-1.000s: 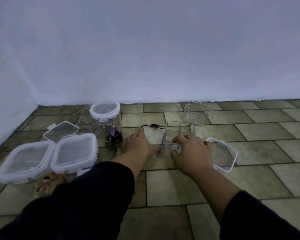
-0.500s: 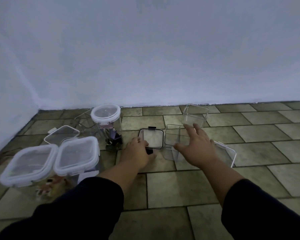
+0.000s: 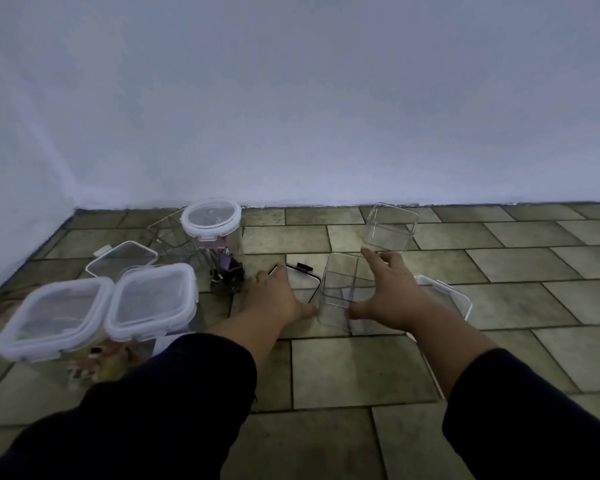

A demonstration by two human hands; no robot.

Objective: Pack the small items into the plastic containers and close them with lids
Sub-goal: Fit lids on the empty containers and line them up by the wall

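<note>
Container (image 3: 340, 289) of clear plastic stands between both hands. The right hand (image 3: 392, 296) is spread open and empty; the left hand (image 3: 278, 296) lies flat on a lid (image 3: 303, 285).

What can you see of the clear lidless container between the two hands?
The clear container is a tall rectangular tub of transparent plastic, lidless and apparently empty. It stands on the tiled floor between the left hand and the right hand. Both thumbs seem to touch its near corners, and the right fingers spread open by its far side. A black-rimmed lid lies just left.
</note>
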